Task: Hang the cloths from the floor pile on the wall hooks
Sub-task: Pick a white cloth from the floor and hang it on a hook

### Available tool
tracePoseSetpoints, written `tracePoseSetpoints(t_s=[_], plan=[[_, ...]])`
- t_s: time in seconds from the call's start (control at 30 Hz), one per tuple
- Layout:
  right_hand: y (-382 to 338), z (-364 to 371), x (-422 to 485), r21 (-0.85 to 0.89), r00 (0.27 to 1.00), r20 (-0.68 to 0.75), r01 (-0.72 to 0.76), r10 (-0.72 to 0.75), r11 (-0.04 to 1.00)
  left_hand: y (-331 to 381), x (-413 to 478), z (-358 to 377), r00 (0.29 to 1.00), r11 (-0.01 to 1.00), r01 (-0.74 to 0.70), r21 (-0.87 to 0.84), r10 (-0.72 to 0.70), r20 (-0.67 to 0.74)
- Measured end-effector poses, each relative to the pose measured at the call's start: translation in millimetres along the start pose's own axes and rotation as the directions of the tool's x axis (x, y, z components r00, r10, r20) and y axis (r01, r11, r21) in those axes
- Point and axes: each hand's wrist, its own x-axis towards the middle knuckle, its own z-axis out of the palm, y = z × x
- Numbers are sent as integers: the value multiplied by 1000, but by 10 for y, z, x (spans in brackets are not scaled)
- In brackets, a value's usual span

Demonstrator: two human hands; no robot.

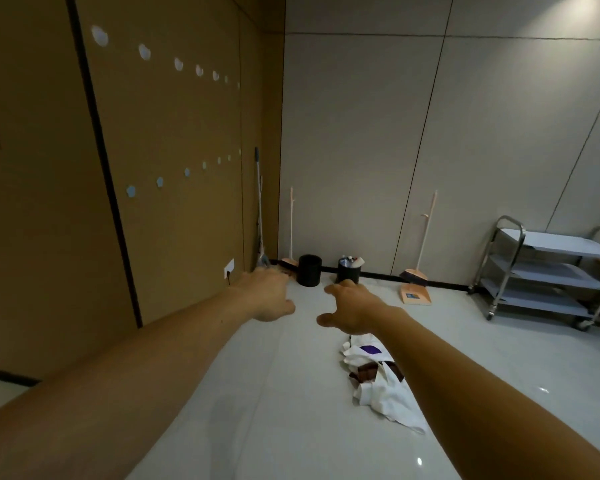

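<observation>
1. Reaching forward from the head camera's view, both of my bare arms are stretching out over the pale floor [274,410].
2. My left hand [267,296] is hovering close to the brown wall [174,230]. Its grip is loose, with fingers spread and holding nothing, and the fingertips are blurring.
3. My right hand [350,308] is hanging just beside the left one, palm down. Its grip is also slack and empty.
4. A pile of cloths [378,379] is lying crumpled on the floor, partly under my right forearm. It is white with brown and purple patches, and it is touching neither hand.
5. Small round wall hooks [178,64] are running along the brown wall on my left in a whitish upper line. A pale blue lower row [159,182] is running beneath it.
6. Against the far grey wall, two black bins [309,270] are standing near the corner. A mop [260,209] is leaning in that corner, and a broom with dustpan [415,289] is standing further right.
7. A metal trolley [541,271] with grey shelves is standing at the right edge.
</observation>
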Motion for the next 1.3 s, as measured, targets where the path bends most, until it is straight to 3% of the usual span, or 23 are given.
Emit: tracePoseSetpoints(t_s=[0.17, 0.5, 0.7, 1.0, 1.3], plan=[[319, 197, 987, -10, 995, 100, -9, 10, 1000, -163, 986, 342, 998, 1000, 22, -7, -21, 58], [776, 201, 2822, -13, 991, 121, 51, -49, 999, -529, 2691, 507, 998, 997, 63, -43, -61, 31], [955, 250, 3960, -16, 992, 122, 11, -9, 1000, -976, 3763, 679, 998, 998, 52, -47, -51, 25], [1260, 190, 5427, 65, 980, 90, -185, 178, 981, -1514, 5606, 772, 991, 996, -92, 7, 90, 101], [2444, 376, 6203, 106, 904, 148, -417, 400, 903, -994, 7287, 1251, 948, 965, -262, -2, 258, 189]])
